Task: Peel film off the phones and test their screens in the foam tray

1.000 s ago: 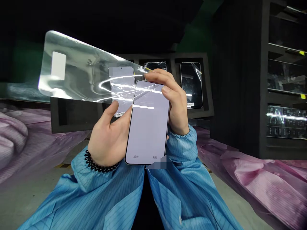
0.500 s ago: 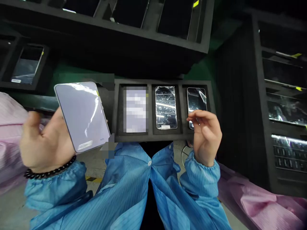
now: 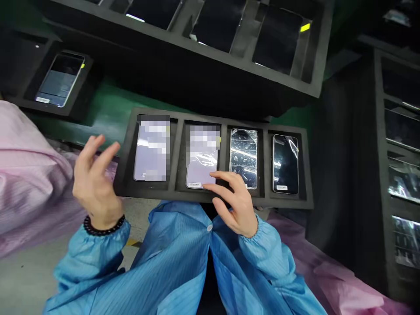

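In front of me lies a black foam tray with a row of compartments. The leftmost holds a pale lilac phone, partly blurred out by pixel blocks. Beside it rests a second lilac phone with a white label at its lower edge. A film-wrapped shiny phone and a dark phone fill the compartments to the right. My left hand is raised off the tray's left end, fingers apart, holding nothing. Over the second lilac phone's lower right corner, my right hand has its fingers spread; whether they touch it I cannot tell.
A larger black tray with dark phones stands behind. Another black tray with a phone is at far left. Stacked black trays rise on the right. Pink-clothed people are close on both sides.
The lilac phone that was in my left hand now lies in the leftmost compartment, and that hand is empty. My right hand has moved left from the dark phone to the second lilac one.
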### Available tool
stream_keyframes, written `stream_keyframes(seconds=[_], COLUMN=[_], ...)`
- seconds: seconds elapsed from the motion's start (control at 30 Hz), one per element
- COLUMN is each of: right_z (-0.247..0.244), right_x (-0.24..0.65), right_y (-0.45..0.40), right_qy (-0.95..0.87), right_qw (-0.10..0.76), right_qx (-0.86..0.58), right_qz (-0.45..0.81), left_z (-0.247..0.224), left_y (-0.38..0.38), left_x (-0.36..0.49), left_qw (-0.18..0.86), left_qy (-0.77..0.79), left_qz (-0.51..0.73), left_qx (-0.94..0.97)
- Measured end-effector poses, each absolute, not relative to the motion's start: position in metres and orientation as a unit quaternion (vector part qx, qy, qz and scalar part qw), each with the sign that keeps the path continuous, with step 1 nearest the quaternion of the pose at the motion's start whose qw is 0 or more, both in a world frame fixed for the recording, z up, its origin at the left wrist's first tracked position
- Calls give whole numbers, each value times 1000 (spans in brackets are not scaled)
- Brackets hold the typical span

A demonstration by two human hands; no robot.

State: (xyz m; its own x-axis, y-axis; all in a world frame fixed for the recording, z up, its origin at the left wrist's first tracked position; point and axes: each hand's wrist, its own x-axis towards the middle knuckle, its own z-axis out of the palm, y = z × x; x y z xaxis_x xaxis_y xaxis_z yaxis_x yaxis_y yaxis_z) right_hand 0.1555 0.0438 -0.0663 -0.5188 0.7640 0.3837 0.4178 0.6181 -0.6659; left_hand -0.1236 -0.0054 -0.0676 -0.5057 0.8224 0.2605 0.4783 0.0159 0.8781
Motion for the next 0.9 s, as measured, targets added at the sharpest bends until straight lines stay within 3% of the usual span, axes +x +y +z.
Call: stream_keyframes(seconds=[0.07, 0.33, 0.43, 0.63, 0.9], right_z=[-70, -74, -72, -72, -72], right_x=[149, 143, 142, 142, 142], right_y=[45, 50, 50, 49, 48], right_qy=[-868, -921, -931, -921, -925], right_qw=[317, 216, 174, 182, 167], right_qx=[-335, -310, -308, -326, -324], right_qz=[185, 95, 95, 107, 104], left_z=[-74, -94, -106, -123, -121], left_y=[-31, -61, -56, -55, -56], left_x=[-131, -161, -160, -159, -157], left_qw=[113, 214, 186, 5, -9], left_qy=[711, 706, 698, 673, 676], left_qz=[449, 239, 255, 328, 318], left_qx=[530, 632, 643, 663, 665])
